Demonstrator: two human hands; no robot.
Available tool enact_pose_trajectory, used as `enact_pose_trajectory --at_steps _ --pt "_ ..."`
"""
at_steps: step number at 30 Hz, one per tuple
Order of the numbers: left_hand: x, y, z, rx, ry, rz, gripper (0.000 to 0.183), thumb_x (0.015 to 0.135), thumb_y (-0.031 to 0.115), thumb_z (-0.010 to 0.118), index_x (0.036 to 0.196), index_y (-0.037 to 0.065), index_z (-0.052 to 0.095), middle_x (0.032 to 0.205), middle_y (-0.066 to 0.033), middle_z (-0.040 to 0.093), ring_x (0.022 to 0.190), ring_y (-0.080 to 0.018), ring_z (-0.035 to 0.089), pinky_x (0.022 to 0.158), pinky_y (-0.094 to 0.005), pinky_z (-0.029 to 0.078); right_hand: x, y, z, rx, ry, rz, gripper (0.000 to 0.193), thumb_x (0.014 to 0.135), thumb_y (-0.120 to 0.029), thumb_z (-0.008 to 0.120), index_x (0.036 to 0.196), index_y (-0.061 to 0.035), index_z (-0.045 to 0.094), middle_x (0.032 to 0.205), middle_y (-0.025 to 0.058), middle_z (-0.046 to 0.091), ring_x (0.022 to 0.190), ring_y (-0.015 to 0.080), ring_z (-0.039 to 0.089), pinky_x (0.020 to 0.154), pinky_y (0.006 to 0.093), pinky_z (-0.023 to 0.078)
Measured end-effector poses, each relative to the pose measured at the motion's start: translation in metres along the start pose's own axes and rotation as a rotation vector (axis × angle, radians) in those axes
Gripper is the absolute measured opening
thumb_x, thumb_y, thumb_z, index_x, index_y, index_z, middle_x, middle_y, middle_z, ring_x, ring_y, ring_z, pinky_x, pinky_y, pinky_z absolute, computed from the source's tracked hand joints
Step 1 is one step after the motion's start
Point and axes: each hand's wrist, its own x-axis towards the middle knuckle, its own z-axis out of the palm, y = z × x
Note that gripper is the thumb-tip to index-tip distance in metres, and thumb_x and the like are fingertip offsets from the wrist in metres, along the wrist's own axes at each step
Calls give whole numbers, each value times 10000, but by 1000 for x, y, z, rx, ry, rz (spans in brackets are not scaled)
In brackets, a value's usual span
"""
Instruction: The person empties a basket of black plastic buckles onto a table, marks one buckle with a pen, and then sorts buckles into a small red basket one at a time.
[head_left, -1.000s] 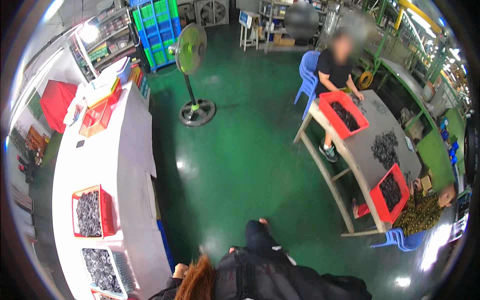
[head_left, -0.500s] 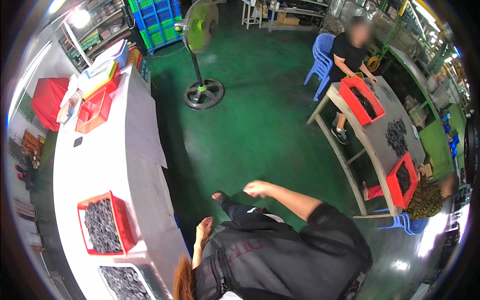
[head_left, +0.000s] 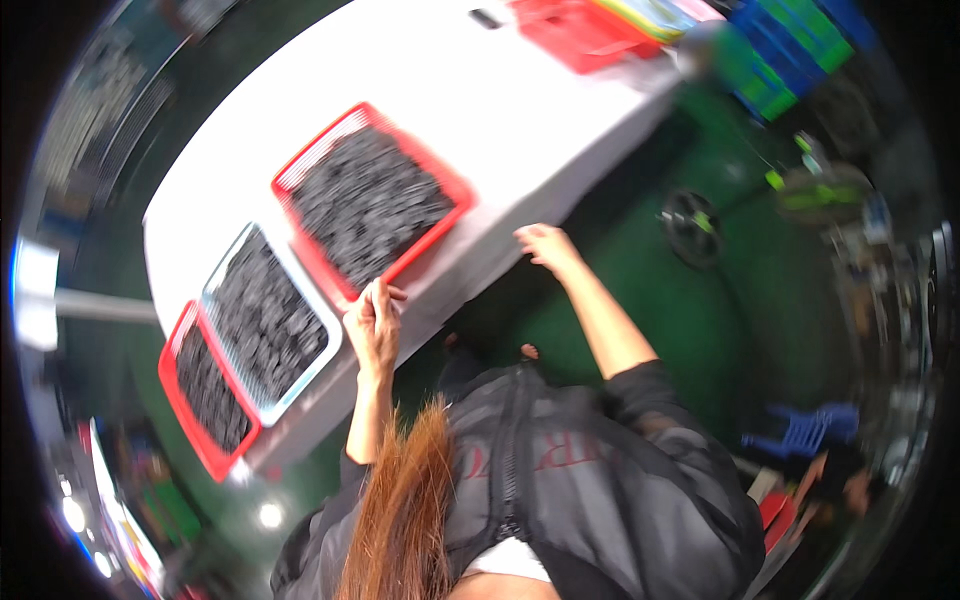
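Observation:
A red basket [head_left: 432, 240] full of small black pieces [head_left: 370, 195] sits near the edge of a white-covered table [head_left: 545, 130]. My left hand [head_left: 373, 330] is at its near corner, with its fingers loosely bent and apart. Whether they touch the rim is hard to tell because of motion blur. My right hand [head_left: 548, 250] is in the air just off the table edge, fingers partly stretched and nothing in them. Left of the red basket stand a white-rimmed basket [head_left: 328, 350] and another red basket [head_left: 215, 462], both also filled with black pieces.
Red trays [head_left: 580, 45] and a small dark object [head_left: 486, 18] lie at the table's far end. Blue and green crates [head_left: 790, 60] stand beyond. A fan's round base [head_left: 692, 228] rests on the green floor. A blue chair [head_left: 805, 430] and a person are at the right.
My view has swung left toward the table, so the baskets now lie in front of me. My left hand has come up to the red basket; the co-workers' table is mostly out of view.

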Motion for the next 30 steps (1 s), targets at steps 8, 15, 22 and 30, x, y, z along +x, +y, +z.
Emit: enact_pose_trajectory --at_steps 8,15,22,30 --pt "82 -72 -179 240 316 -147 243 952 221 493 966 38 653 721 -129 646 669 -218 636 670 -342 496 151 -107 179 -409 204 -380 394 937 -322 528 1185 -21 585 1100 263 598 1046 358 592 896 430 469" --pt "88 -127 -164 -98 -407 -709 429 943 432 553 1083 47 679 867 -60 717 830 -129 656 773 -277 496 258 -258 290 -632 35 -677 447 939 -379 513 1245 -55 550 1204 230 543 1185 372 500 983 448 420" --pt "120 -158 -103 -569 -194 -781 635 902 565 560 1280 55 562 1160 -38 629 1014 -136 576 847 -282 460 358 -340 453 -962 -633 -1013 561 884 -465 590 1233 -26 579 1240 226 576 1188 344 530 1032 398 395" --pt "116 -95 55 -708 548 -840 549 850 490 672 1205 76 613 1022 -42 673 848 -154 632 705 -283 501 387 -336 459 -1187 -1564 -40 693 681 7 563 1361 -100 484 1114 20 636 783 150 591 695 330 523"
